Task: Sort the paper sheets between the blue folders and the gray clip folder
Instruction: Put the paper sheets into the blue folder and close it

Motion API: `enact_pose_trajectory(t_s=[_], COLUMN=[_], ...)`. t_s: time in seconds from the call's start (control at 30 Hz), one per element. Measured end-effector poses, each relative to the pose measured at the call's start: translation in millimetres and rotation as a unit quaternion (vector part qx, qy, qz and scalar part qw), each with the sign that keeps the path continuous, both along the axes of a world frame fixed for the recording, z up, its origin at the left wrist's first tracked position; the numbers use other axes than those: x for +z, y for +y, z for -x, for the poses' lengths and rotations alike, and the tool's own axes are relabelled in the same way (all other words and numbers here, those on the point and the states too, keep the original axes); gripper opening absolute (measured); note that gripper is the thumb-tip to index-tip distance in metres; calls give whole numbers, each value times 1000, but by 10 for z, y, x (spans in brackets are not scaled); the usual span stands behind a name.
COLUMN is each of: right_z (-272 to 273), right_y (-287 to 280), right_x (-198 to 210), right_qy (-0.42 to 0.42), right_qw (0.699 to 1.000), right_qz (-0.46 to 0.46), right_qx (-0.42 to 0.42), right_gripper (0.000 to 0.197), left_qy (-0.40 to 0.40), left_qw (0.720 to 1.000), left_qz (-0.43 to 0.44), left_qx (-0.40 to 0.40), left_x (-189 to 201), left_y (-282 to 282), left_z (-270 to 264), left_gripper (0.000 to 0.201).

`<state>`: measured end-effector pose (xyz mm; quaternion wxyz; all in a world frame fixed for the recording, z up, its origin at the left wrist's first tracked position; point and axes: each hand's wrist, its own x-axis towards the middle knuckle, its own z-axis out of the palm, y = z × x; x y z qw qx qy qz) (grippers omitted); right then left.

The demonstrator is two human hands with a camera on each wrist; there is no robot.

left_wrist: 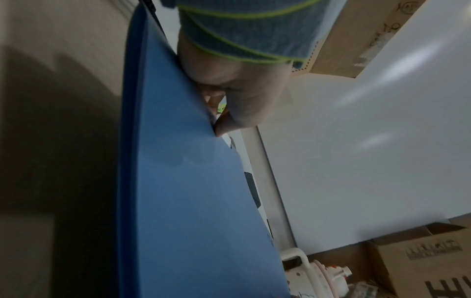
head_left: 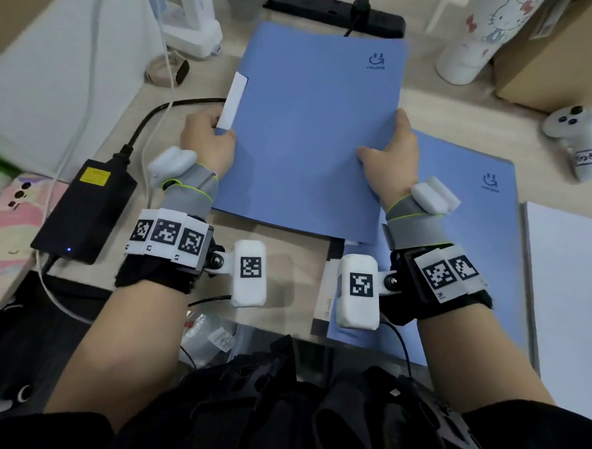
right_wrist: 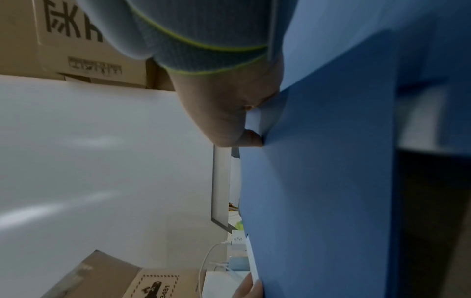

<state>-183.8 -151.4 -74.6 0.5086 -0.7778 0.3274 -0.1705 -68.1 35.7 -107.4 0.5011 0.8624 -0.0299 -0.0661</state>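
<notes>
Both hands, left hand (head_left: 208, 134) and right hand (head_left: 393, 148), pinch mid-frame blue folder (head_left: 310, 122) by opposite side edges; looks light, thin, bendy, so edge grips suit.

Black power brick (head_left: 84, 209) near left on counter (head_left: 286, 258), black power strip (head_left: 333, 11) far centre, white cartoon bottle (head_left: 476, 38) and cardboard box (head_left: 564, 56) far right, white controller (head_left: 576, 143) right.
</notes>
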Motion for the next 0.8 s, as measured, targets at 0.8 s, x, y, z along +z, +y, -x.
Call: enact_pose_trajectory(t_s=[0.8], right_z=[-1086], right_y=[29], right_x=[-210], right_qy=[263], right_qw=[963], right_qz=[47], right_qx=[39], right_gripper=[82], left_qy=[12], left_qw=[990], left_qz=[-138], left_qx=[-19], left_x=[-103], left_y=[-51], left_z=[-941], left_gripper=[23])
